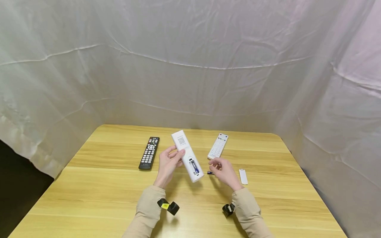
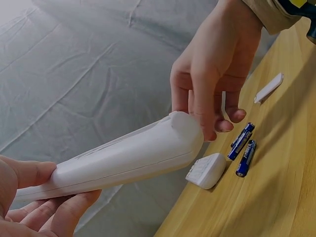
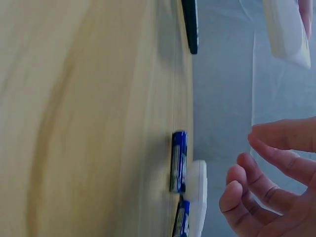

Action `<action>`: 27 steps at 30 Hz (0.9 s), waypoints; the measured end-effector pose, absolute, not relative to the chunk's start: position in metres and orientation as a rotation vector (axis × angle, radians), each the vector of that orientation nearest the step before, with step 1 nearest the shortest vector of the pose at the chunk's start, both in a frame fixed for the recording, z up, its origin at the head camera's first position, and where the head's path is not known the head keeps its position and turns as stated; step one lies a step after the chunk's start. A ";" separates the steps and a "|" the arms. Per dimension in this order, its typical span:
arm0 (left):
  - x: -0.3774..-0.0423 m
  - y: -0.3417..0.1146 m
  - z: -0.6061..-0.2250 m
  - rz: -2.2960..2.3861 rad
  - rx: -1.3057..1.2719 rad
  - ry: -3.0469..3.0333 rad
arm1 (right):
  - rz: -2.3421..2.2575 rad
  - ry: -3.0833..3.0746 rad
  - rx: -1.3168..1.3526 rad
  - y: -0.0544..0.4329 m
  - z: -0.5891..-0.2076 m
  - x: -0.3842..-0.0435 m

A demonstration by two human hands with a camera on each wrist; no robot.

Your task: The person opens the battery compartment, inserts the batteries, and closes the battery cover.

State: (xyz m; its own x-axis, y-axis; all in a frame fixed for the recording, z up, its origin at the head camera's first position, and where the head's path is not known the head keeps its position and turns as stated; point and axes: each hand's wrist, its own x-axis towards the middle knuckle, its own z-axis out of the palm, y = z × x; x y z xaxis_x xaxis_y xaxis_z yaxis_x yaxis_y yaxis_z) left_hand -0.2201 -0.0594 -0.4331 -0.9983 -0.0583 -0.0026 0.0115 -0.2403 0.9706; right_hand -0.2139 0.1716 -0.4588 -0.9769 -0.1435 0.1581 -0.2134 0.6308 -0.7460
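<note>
My left hand (image 1: pixel 167 163) grips a white remote control (image 1: pixel 186 150) above the table, thumb on its back and fingers underneath. Its back faces up, and the uncovered battery compartment shows at least one blue battery (image 1: pixel 194 166). To the right of the remote's lower end hovers my right hand (image 1: pixel 224 171), fingers loosely bent with nothing between them. Two loose blue batteries lie below that hand: one battery (image 2: pixel 246 158) and another battery (image 2: pixel 241 140), both on the tabletop. In the head view the right hand partly hides them. A white battery cover (image 1: pixel 243 176) lies right of the right hand.
A black remote control (image 1: pixel 149 153) lies face up at the left of the wooden table (image 1: pixel 104 185). Another white remote control (image 1: pixel 218 146) lies face up behind my right hand. Pale curtains (image 1: pixel 190 82) surround the table's back and sides.
</note>
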 end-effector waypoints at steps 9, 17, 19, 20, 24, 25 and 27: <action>-0.219 -0.060 -0.435 -2.447 0.043 -1.906 | 1.021 -2.855 0.348 0.177 -0.462 -0.214; -0.219 -0.060 -0.434 -2.453 0.033 -1.899 | 0.904 -2.945 0.329 0.174 -0.463 -0.212; -0.219 -0.060 -0.435 -2.454 0.028 -1.900 | 0.897 -2.949 0.335 0.174 -0.464 -0.211; -0.219 -0.060 -0.435 -2.454 0.025 -1.901 | 0.890 -2.950 0.338 0.174 -0.464 -0.211; -0.219 -0.060 -0.436 -2.463 0.016 -1.903 | 0.854 -2.969 0.350 0.175 -0.466 -0.211; -0.219 -0.060 -0.437 -2.464 0.016 -1.904 | 0.836 -2.973 0.354 0.175 -0.466 -0.211; -0.219 -0.060 -0.436 -2.463 0.014 -1.904 | 0.815 -2.981 0.359 0.175 -0.467 -0.211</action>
State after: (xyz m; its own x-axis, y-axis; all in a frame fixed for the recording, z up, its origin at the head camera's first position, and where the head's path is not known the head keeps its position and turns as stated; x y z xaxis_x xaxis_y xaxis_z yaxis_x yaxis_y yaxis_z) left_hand -0.2185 -0.0600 -0.4364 -0.9996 -0.0279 0.0102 0.0169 -0.2513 0.9678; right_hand -0.2109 0.1753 -0.4672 -0.9729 -0.2131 0.0901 -0.2293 0.8362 -0.4981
